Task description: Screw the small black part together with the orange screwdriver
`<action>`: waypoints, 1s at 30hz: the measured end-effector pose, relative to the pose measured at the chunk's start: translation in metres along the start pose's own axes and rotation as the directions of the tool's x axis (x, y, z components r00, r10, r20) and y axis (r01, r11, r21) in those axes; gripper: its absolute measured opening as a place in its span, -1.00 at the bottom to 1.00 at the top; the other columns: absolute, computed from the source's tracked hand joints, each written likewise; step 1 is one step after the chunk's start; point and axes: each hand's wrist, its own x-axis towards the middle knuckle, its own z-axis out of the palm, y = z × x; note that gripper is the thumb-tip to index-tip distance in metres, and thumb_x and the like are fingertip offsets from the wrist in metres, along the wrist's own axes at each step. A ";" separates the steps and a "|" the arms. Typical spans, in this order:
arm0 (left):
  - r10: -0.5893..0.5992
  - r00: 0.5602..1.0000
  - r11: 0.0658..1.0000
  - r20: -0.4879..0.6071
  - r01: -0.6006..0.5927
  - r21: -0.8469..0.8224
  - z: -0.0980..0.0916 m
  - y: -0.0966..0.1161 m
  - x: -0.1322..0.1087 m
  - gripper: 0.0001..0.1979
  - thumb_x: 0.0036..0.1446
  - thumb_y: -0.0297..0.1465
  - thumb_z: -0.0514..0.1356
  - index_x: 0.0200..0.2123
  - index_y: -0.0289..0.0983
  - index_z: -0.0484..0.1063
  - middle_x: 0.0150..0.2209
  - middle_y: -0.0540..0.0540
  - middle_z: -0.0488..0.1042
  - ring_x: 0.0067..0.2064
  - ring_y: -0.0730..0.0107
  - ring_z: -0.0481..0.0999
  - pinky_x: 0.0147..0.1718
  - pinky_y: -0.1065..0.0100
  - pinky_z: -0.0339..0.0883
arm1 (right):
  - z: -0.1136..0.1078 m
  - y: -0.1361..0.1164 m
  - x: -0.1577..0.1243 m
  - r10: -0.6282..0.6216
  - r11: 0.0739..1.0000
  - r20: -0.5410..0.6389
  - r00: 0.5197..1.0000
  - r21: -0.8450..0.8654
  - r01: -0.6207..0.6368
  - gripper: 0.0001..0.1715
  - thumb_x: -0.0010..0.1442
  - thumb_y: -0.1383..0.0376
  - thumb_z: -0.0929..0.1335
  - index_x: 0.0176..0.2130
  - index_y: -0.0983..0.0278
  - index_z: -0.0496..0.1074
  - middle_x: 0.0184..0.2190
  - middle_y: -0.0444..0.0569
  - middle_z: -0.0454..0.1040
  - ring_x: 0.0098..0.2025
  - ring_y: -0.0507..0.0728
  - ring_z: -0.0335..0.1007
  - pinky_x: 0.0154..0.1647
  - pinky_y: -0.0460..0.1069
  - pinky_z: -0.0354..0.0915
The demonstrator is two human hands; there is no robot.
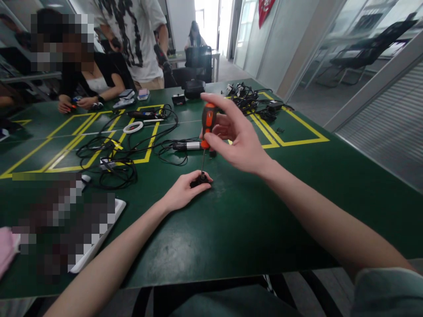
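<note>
My right hand (236,136) is closed round the orange and black handle of a screwdriver (208,121), its index finger stretched over the top end. The thin shaft points straight down to a small black part (205,179) on the green table. Thumb and fingers of my left hand (185,189) pinch that part from both sides and keep it against the tabletop. The tip of the shaft meets the part's upper side; the exact contact is too small to make out. Just behind the shaft lies a silver and black cylindrical device (190,146) with a cable.
Tangled black cables (122,171) and a white tape ring (133,127) lie left of centre. More cables (244,99) are heaped at the back right. A white-edged tablet-like object (120,209), partly blurred out, is at left. A seated person (95,83) works across the table (264,229).
</note>
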 end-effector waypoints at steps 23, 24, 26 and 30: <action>-0.055 0.998 0.998 0.021 0.056 -0.042 0.000 -0.001 0.000 -0.72 0.31 -0.20 0.34 -0.07 -0.28 0.59 -0.12 -0.09 0.68 -0.07 0.20 0.63 0.02 0.21 0.51 | 0.013 0.006 -0.010 -0.348 0.922 0.066 0.935 -0.154 0.354 -0.36 0.29 0.41 0.35 0.32 0.22 0.33 0.21 -0.01 0.53 -0.19 0.05 0.57 -0.15 0.02 0.64; -0.053 0.998 0.998 0.018 0.054 -0.042 0.000 -0.001 0.001 -0.72 0.31 -0.20 0.34 -0.07 -0.28 0.59 -0.13 -0.09 0.68 -0.08 0.20 0.63 0.01 0.22 0.51 | 0.014 0.008 -0.010 -0.348 0.922 0.071 0.935 -0.155 0.355 -0.36 0.29 0.41 0.35 0.33 0.21 0.33 0.21 -0.01 0.53 -0.20 0.04 0.56 -0.14 0.02 0.64; -0.049 0.999 0.998 0.012 0.049 -0.044 0.000 -0.001 0.001 -0.74 0.31 -0.21 0.34 -0.09 -0.28 0.59 -0.15 -0.07 0.68 -0.09 0.21 0.63 -0.01 0.23 0.52 | 0.015 0.011 -0.011 -0.348 0.922 0.074 0.935 -0.152 0.356 -0.36 0.30 0.42 0.34 0.33 0.21 0.32 0.21 -0.01 0.54 -0.21 0.03 0.56 -0.14 0.01 0.64; -0.021 1.000 0.999 -0.001 0.021 -0.036 0.001 0.000 0.001 -0.78 0.30 -0.24 0.34 -0.14 -0.28 0.59 -0.16 -0.05 0.67 -0.11 0.23 0.63 -0.01 0.25 0.51 | 0.015 0.010 -0.012 -0.380 0.900 0.093 0.920 -0.194 0.391 -0.38 0.31 0.42 0.34 0.32 0.22 0.33 0.21 0.02 0.54 -0.16 0.05 0.57 -0.13 0.01 0.63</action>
